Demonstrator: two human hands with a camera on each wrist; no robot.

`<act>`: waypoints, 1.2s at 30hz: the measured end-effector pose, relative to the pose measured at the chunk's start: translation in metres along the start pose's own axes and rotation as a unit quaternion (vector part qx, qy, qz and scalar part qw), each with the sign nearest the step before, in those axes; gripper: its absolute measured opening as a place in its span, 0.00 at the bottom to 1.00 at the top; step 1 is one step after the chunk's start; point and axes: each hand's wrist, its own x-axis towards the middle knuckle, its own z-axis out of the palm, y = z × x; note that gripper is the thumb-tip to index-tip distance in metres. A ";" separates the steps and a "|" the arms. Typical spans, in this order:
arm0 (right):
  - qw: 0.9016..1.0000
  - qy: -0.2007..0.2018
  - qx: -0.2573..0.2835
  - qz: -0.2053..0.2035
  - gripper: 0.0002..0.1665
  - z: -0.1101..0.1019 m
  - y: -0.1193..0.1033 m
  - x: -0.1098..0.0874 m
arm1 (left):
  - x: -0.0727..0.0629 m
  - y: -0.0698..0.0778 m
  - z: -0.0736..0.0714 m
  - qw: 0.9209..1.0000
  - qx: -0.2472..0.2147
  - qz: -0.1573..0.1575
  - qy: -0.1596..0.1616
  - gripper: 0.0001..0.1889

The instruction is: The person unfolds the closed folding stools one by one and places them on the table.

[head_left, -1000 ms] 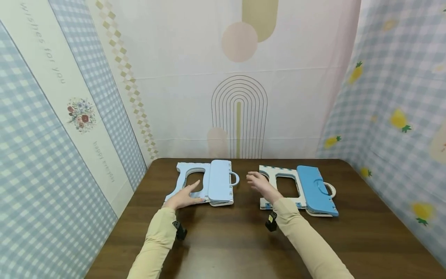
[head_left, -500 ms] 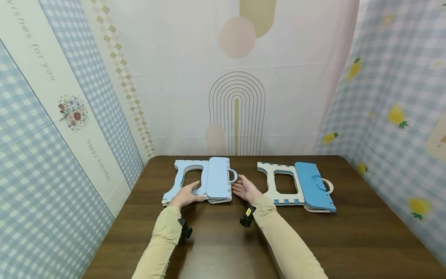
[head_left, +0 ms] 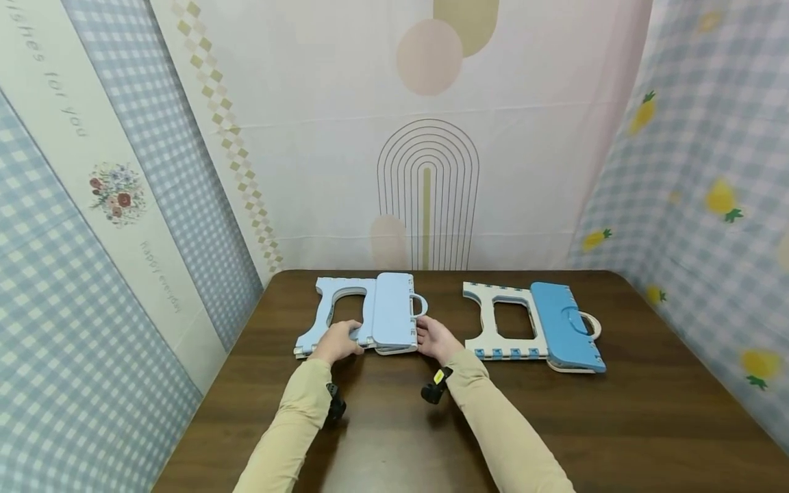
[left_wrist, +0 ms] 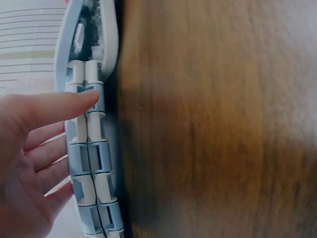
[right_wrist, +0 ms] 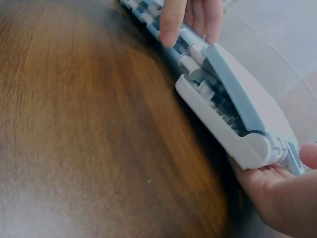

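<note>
A light-blue folding stool [head_left: 392, 308], folded flat, lies on the left side of the table in the head view. My left hand [head_left: 338, 342] grips its near side. In the left wrist view the thumb [left_wrist: 81, 103] presses the hinged edge [left_wrist: 91, 158], while the other fingers reach over the far face. At the stool's right end, below the loop handle [head_left: 420, 305], my right hand [head_left: 436, 339] holds the near corner. The right wrist view shows its fingers [right_wrist: 262, 176] tucked under the white rim and its thumb above, near the handle.
A second folding stool [head_left: 557, 322], white with a blue top, lies folded to the right on the brown wooden table [head_left: 401, 438]. Behind the table hangs a patterned cloth [head_left: 320, 171], with checked cloths at both sides.
My right hand has come left from beside the white and blue stool to the light-blue stool's right end and taken hold there. The left hand's fingers have closed on the near side.
</note>
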 end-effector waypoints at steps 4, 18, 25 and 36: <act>1.000 0.000 0.023 0.016 0.18 -0.024 0.005 0.026 | 0.002 0.000 0.000 0.999 0.030 0.000 0.021 0.28; 0.980 0.100 -0.156 -0.067 0.18 0.079 -0.031 -0.079 | -0.003 0.000 0.004 0.999 0.024 0.028 0.039 0.28; 0.952 0.197 -0.199 -0.121 0.14 0.147 -0.078 -0.133 | -0.001 0.009 -0.004 0.996 -0.009 0.061 0.065 0.29; 0.920 0.242 -0.270 -0.145 0.13 0.166 -0.111 -0.137 | -0.002 0.019 -0.008 0.991 -0.058 0.085 0.085 0.29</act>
